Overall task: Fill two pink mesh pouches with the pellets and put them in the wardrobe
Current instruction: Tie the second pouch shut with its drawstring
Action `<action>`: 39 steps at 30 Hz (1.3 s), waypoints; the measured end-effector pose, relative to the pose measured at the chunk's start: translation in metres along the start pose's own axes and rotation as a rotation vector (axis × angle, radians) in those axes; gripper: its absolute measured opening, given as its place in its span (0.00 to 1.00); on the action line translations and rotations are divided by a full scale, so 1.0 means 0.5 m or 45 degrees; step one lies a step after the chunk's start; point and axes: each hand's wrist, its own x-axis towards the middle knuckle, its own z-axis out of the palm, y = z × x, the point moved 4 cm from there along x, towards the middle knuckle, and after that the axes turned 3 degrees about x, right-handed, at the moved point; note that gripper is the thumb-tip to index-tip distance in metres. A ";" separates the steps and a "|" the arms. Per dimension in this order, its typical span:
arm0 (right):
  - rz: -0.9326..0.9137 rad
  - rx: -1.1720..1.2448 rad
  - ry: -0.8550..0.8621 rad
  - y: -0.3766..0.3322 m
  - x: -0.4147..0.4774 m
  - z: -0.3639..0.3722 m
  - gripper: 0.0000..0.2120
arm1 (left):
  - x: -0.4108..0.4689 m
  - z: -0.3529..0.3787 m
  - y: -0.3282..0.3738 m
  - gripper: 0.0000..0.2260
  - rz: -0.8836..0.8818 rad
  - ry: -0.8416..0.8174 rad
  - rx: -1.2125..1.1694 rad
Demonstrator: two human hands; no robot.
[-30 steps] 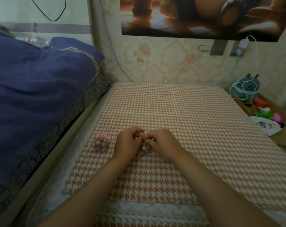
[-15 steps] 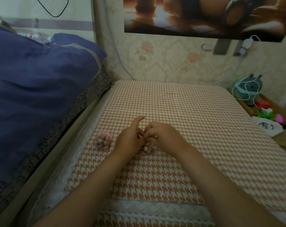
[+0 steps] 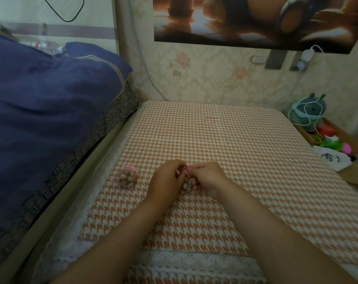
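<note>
Head view looks down on two pink mesh pouches, both on the orange-and-white checked mat (image 3: pixel 245 144). The first pouch (image 3: pixel 127 178) lies alone near the mat's left edge, bulging with round brownish pellets (image 3: pixel 131 181), its neck gathered into a pink tuft. The second pouch (image 3: pixel 188 184) sits near the mat's middle, toward its near edge, mostly covered by two hands. Only a few pellets and a scrap of pink ribbon show between the fingers.

The left hand (image 3: pixel 165 180) and right hand (image 3: pixel 209 176) meet over the second pouch, fingers curled and fingertips pinching the pink neck from either side. How the ribbon runs under the fingers cannot be made out. Both forearms are cut off by the bottom edge.

Left of the mat is one dark blue quilt (image 3: pixel 43 111) with a patterned border, running out of view. Beyond the mat's far edge, one dark poster (image 3: pixel 256 19) hangs on flowered wallpaper, its top cropped. Right of the mat sits one teal plush toy (image 3: pixel 310 108) wrapped in a white cable, and nearer, one white bag (image 3: pixel 330 159) bearing a black scribble too small to read. Bright green and pink bits between the toy and the bag are too blurred to name. No legible writing shows anywhere.
</note>
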 end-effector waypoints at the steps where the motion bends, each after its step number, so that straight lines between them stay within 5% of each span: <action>1: 0.017 0.020 -0.012 -0.002 -0.003 0.000 0.07 | -0.002 0.000 0.002 0.09 0.023 0.010 0.008; 12: -0.049 -0.063 0.009 -0.007 -0.002 -0.015 0.04 | 0.001 -0.002 0.002 0.07 -0.003 0.014 -0.102; 18: -0.601 -0.963 -0.007 -0.044 -0.010 -0.024 0.03 | 0.010 -0.007 -0.010 0.04 -0.140 -0.140 -0.179; 26: -0.838 -1.222 -0.023 -0.047 -0.012 -0.013 0.08 | 0.017 -0.007 -0.013 0.03 -0.177 -0.223 -0.162; 30: -0.821 -1.135 -0.029 -0.049 -0.017 -0.015 0.06 | 0.014 -0.012 -0.012 0.03 -0.197 -0.255 -0.207; 39: -0.237 -0.455 -0.094 -0.017 -0.002 -0.029 0.10 | -0.009 -0.021 0.013 0.01 -0.142 -0.090 -0.157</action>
